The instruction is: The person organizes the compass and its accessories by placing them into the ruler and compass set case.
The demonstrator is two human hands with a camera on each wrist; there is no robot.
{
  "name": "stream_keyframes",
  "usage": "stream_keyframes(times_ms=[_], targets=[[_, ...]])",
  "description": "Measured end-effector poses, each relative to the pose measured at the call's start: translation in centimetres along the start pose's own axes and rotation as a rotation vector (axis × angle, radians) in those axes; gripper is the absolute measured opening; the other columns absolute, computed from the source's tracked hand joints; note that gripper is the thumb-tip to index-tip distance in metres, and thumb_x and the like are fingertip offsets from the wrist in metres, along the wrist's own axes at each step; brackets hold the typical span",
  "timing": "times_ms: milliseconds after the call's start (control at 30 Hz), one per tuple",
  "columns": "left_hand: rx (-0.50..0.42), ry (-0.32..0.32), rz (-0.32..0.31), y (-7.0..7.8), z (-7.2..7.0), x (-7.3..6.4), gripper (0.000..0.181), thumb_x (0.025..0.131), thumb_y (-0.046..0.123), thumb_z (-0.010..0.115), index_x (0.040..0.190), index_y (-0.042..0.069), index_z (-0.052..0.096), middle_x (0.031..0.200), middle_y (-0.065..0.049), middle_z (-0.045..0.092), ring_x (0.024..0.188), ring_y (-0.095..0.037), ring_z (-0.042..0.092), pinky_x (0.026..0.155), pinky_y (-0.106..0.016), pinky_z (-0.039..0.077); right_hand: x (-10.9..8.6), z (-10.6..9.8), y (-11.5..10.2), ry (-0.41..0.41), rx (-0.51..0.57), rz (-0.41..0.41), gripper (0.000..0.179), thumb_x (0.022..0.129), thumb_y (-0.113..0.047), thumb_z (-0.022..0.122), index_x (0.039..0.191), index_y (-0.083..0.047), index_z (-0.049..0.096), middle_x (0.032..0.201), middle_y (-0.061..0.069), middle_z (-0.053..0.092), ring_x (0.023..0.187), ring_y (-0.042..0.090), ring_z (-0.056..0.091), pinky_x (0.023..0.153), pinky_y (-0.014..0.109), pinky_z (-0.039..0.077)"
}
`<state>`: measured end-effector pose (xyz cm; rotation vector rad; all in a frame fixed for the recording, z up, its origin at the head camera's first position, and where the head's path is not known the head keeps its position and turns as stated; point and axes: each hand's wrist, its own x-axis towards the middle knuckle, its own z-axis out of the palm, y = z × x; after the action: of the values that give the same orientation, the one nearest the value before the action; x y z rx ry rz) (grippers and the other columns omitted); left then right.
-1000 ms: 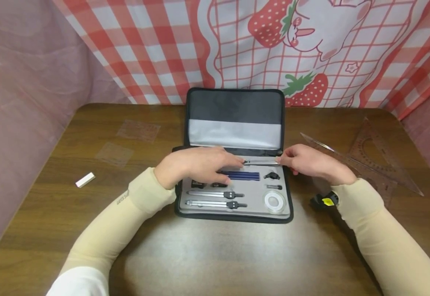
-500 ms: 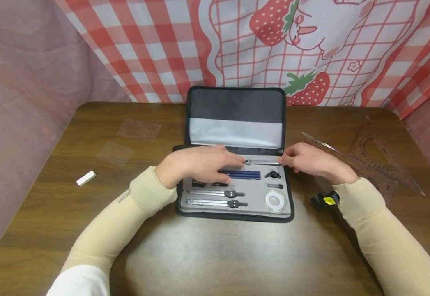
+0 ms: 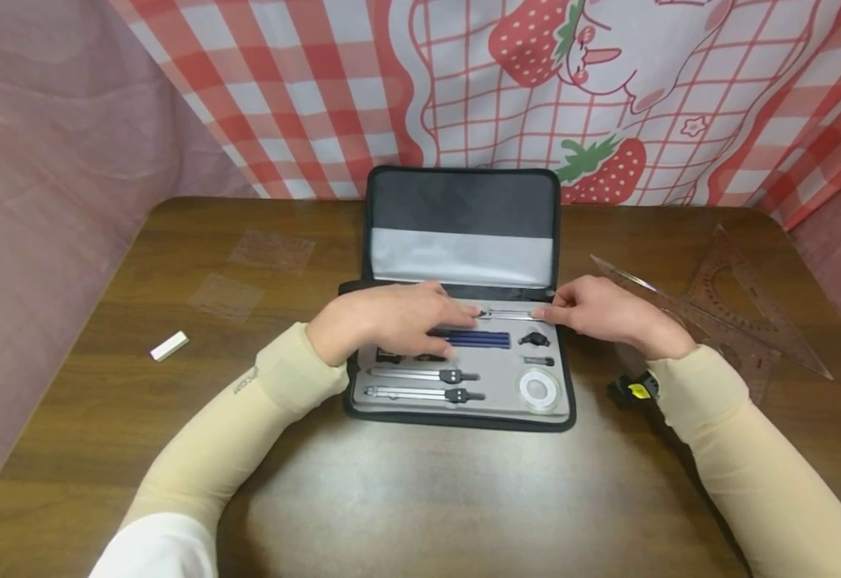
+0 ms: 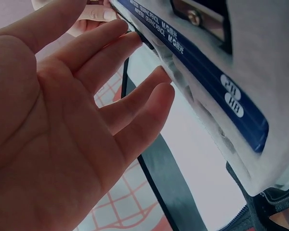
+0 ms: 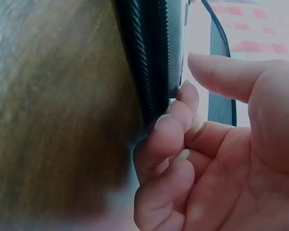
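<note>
An open black zip case (image 3: 460, 423) holds drawing tools in a grey insert. My left hand (image 3: 391, 317) reaches over it, fingers extended, fingertips on the black left end of a slim silver compass (image 3: 510, 315) in the top slot. The compass's right end lies under the thumb of my right hand (image 3: 594, 309), whose other fingers curl at the case's right edge. Dark blue pencils (image 4: 207, 82) marked 2H and HB sit below my left palm. Two more silver compasses, an upper compass (image 3: 420, 375) and a lower compass (image 3: 420, 393), lie in front. The right wrist view hides the compass.
A roll of tape (image 3: 538, 388), a black clamp-like part (image 3: 534, 339) and a small tube (image 3: 538, 361) fill other slots. Clear set squares (image 3: 745, 313) lie at right. A white eraser (image 3: 170, 345) and clear plastic sheets (image 3: 271, 250) are at left. A patterned cloth hangs behind.
The right thumb has slid slightly left onto the compass's end, where thumb and fingertips had pinched it. The compass lies flatter in its slot. The left hand barely moves.
</note>
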<state>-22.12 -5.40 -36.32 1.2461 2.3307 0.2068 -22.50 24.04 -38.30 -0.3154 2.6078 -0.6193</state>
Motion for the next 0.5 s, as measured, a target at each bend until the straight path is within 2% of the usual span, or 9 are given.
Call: stream_keyframes(times_ms=[167, 300, 500], targets=[[0.001, 0.0, -0.013, 0.08, -0.04, 0.09, 0.054, 0.1, 0.037, 0.061, 0.149, 0.02, 0.047, 0.158, 0.011, 0.032, 0.14, -0.014, 0.034, 0.113, -0.032, 0.028, 0.03, 0.04, 0.04, 0.009, -0.006, 0.0, 0.041, 0.094, -0.047, 0.066, 0.078, -0.009, 0.065, 0.064, 0.002, 0.048, 0.06, 0.019, 0.042, 0.054, 0.033, 0.031], [0.016, 0.019, -0.019, 0.21, -0.08, 0.15, 0.049, 0.099, 0.038, 0.061, 0.144, 0.02, 0.054, 0.157, 0.011, 0.036, 0.139, -0.011, 0.037, 0.116, -0.033, 0.024, 0.16, 0.07, 0.19, 0.003, 0.003, 0.004, 0.041, 0.093, -0.046, 0.067, 0.078, -0.008, 0.065, 0.065, 0.002, 0.049, 0.06, 0.019, 0.043, 0.054, 0.033, 0.032], [0.02, 0.038, -0.039, 0.28, -0.18, 0.05, 0.038, 0.099, 0.037, 0.062, 0.133, 0.022, 0.062, 0.153, 0.01, 0.042, 0.129, -0.007, 0.046, 0.108, -0.031, 0.036, 0.26, -0.01, 0.5, -0.021, 0.029, 0.005, 0.035, 0.095, -0.04, 0.067, 0.082, -0.007, 0.067, 0.069, 0.004, 0.053, 0.064, 0.021, 0.048, 0.056, 0.033, 0.035]])
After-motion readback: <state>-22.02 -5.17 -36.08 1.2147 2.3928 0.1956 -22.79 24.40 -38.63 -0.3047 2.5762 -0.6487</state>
